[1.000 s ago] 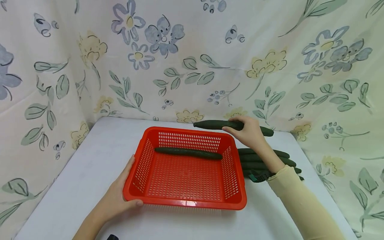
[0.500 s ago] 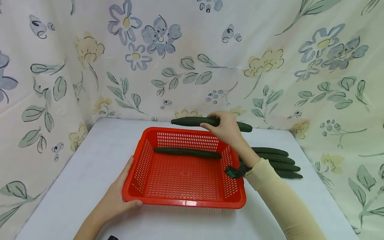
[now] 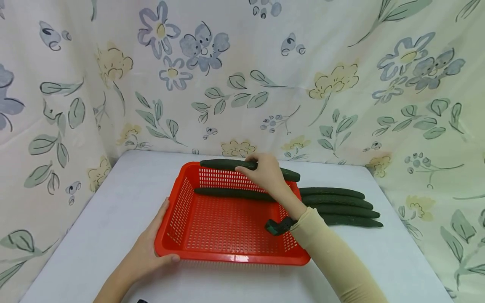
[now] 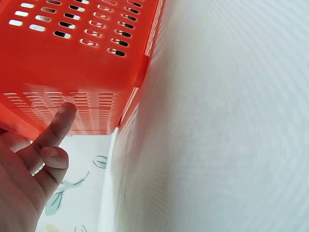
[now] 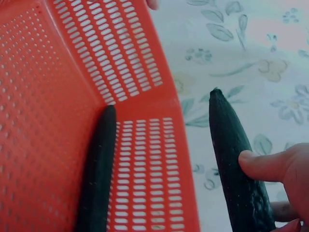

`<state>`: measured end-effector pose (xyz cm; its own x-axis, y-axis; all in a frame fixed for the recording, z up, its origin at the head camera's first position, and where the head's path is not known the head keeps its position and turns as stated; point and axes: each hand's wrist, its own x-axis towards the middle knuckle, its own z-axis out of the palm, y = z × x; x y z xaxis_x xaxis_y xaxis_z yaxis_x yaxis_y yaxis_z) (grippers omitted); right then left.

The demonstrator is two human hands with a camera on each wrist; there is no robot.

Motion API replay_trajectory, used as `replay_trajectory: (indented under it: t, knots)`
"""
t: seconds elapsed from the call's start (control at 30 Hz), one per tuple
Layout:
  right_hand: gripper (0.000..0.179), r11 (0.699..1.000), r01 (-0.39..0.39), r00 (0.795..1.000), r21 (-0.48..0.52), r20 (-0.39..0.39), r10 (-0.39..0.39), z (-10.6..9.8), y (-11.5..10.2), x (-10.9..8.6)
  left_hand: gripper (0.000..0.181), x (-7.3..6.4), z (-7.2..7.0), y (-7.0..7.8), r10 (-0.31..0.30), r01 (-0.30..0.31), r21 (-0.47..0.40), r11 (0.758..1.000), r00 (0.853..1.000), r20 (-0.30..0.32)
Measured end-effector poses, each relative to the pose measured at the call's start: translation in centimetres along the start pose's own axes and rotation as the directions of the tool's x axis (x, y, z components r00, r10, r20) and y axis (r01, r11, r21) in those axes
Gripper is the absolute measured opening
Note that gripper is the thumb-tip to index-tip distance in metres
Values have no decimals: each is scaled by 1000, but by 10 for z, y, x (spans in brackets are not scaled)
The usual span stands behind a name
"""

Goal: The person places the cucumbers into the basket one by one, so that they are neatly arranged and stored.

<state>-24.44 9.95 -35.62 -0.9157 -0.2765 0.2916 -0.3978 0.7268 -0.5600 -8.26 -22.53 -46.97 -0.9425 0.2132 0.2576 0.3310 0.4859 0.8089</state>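
Note:
A red plastic basket with slotted walls stands on the table. My left hand grips its front left corner, thumb along the front and fingers against the left outer wall. In the left wrist view, fingers touch that wall from outside. My right hand pinches a dark green cucumber near its middle and holds it lengthwise over the basket's back rim. The thumb lies across this cucumber in the right wrist view. Another cucumber lies inside along the back wall, partly hidden by the right arm.
Several cucumbers lie side by side on the white table, right of the basket. Their left ends are hidden by the basket and right arm. A floral cloth hangs behind the table and at both sides.
The right hand has carried its cucumber leftward from above the pile at the right, then lowered it to the basket's back rim. The left hand and basket have stayed in place.

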Motion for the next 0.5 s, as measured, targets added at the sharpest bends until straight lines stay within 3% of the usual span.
replay_trajectory:
  t: [0.2, 0.5]
  knots:
    - [37, 999, -48, 997, -21, 55, 50, 15, -3, -5, 138, 0, 2, 0, -21, 21, 7, 1000, 1000, -1]
    - [37, 981, -144, 974, -130, 157, 164, 34, -4, -12, 135, 1, 2, 0, -47, 47, -20, 999, 999, 5]
